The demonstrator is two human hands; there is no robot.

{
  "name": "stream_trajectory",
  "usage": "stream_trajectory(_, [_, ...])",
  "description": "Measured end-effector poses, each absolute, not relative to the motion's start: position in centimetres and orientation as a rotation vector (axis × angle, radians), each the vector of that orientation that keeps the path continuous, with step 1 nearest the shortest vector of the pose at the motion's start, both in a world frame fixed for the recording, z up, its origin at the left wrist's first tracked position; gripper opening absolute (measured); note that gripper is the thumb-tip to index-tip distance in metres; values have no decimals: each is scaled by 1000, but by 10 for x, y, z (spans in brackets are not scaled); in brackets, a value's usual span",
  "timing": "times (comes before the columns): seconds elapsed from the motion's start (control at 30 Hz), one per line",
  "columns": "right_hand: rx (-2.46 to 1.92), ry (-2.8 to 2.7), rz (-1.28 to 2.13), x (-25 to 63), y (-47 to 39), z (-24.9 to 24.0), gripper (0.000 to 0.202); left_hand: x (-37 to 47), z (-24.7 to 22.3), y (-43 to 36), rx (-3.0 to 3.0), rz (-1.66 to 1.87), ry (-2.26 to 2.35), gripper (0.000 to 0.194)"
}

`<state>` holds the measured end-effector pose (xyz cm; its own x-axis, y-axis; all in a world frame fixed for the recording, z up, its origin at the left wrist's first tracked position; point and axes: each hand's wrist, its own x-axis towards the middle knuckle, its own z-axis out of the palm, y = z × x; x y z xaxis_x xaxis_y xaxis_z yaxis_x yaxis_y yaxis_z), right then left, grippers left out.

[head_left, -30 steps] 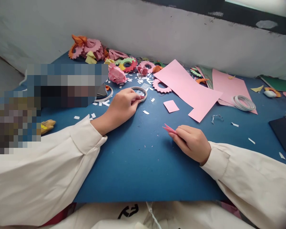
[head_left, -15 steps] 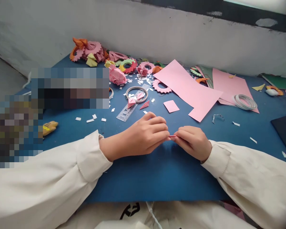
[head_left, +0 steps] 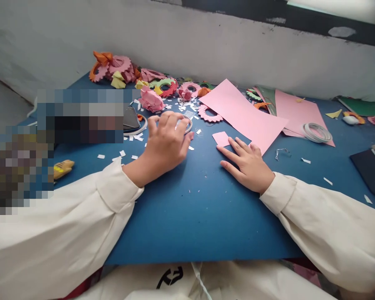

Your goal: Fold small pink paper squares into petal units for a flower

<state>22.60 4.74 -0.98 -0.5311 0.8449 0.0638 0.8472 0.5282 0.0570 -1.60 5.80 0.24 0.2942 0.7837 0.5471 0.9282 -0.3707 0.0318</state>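
My left hand (head_left: 167, 143) reaches over the white tape roll (head_left: 189, 125), fingers arched and apart; its fingertips are partly hidden. Beside its thumb lies a small folded pink paper piece (head_left: 191, 136). The ruler (head_left: 190, 113) under the roll is mostly covered by this hand. My right hand (head_left: 245, 166) is open and spread low over the blue table, its fingertips at the edge of a pink paper square (head_left: 220, 138). Behind it lies a large pink sheet (head_left: 240, 110).
Folded paper rings and flowers (head_left: 118, 68) are heaped along the wall, with white paper scraps (head_left: 189, 104) nearby. A phone (head_left: 131, 118) lies at the left. Tape rolls (head_left: 317, 132), more pink sheets (head_left: 298, 110) and a dark case (head_left: 368, 168) are on the right.
My hands have parted from the small pink piece they pinched together. The left moved up and left over the tape roll; the right moved forward, opening onto the pink square.
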Motion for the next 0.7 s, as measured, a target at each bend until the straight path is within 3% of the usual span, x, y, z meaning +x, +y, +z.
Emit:
stream_trajectory(0.23, [-1406,-2559,-134,227,49,-15,48,-5,-1,41,-2491,-755,-1065,23])
stream_trajectory(0.53, [-516,-2492,-156,229,43,-3,27,-7,1,36,-2642,-855,-1035,32])
stream_trajectory(0.7, [-448,-2509,-99,229,41,0,19,-9,0,32,-2744,-992,-961,24])
